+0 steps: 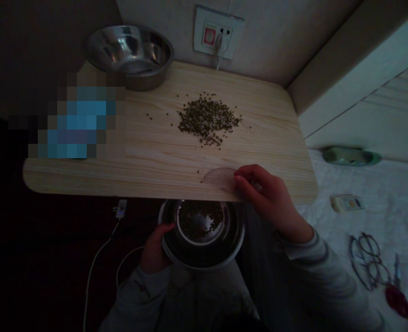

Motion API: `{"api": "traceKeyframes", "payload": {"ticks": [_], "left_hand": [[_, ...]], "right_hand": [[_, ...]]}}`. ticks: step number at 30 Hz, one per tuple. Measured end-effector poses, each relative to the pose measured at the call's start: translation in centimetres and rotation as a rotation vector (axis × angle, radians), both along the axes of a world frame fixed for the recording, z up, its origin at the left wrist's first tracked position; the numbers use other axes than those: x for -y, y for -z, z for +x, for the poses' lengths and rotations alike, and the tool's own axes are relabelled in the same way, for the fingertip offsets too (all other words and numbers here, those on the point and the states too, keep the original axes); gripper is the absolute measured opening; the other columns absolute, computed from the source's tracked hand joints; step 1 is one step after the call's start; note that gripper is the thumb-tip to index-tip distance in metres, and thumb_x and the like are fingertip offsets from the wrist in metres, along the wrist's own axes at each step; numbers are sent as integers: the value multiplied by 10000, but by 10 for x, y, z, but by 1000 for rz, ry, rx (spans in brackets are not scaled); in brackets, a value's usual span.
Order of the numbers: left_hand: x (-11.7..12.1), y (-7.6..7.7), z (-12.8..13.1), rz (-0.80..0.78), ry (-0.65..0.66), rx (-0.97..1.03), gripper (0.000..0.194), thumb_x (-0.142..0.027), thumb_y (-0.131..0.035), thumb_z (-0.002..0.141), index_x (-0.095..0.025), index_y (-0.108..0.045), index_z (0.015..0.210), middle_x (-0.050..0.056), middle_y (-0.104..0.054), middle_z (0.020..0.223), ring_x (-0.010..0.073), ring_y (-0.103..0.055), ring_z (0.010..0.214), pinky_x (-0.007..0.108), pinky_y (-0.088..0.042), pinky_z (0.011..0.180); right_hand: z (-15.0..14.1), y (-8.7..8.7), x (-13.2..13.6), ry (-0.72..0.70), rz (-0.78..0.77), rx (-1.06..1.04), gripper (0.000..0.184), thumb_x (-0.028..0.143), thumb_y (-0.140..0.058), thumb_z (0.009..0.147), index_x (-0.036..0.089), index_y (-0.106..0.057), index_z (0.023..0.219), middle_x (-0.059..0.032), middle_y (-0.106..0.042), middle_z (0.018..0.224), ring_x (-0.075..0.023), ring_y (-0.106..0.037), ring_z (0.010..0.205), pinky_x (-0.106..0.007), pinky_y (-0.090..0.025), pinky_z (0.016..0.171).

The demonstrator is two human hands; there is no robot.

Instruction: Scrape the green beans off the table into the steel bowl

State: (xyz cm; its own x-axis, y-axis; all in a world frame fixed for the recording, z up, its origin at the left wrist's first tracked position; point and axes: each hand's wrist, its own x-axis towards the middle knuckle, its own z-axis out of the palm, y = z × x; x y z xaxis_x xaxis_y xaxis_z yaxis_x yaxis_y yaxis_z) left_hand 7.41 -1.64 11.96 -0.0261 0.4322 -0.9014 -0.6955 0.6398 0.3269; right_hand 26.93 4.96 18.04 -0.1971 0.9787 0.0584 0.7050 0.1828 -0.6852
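Observation:
My left hand (155, 251) grips the rim of a steel bowl (204, 256) held just below the near edge of the wooden tabletop (148, 157); the bowl has small dark seeds in its bottom. My right hand (271, 198) rests on the table's near edge, fingers pinched on a small translucent disc or lid (219, 177) lying flat on the wood. A pile of the same dark seeds (207, 119) lies spread in the middle of the table, beyond the disc.
A second steel bowl (129, 53) stands at the table's far left. A wall socket (218, 32) with a plug is behind. A white cable (96, 258) hangs at lower left. Glasses (365, 260), a small box (347, 203) and a green dish (351, 157) lie on the bed.

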Motion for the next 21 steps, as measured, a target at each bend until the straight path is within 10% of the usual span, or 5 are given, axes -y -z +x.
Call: {"api": "traceKeyframes", "payload": {"ticks": [21], "left_hand": [[0, -3, 0, 78, -64, -164, 176, -102, -599, 521, -169, -591, 358, -7, -575, 393, 93, -497, 371, 175, -427, 415]], "right_hand": [[-5, 3, -7, 48, 92, 37, 170, 305, -445, 794, 177, -532, 864, -8, -590, 690, -113, -513, 652, -239, -388, 607]]}}
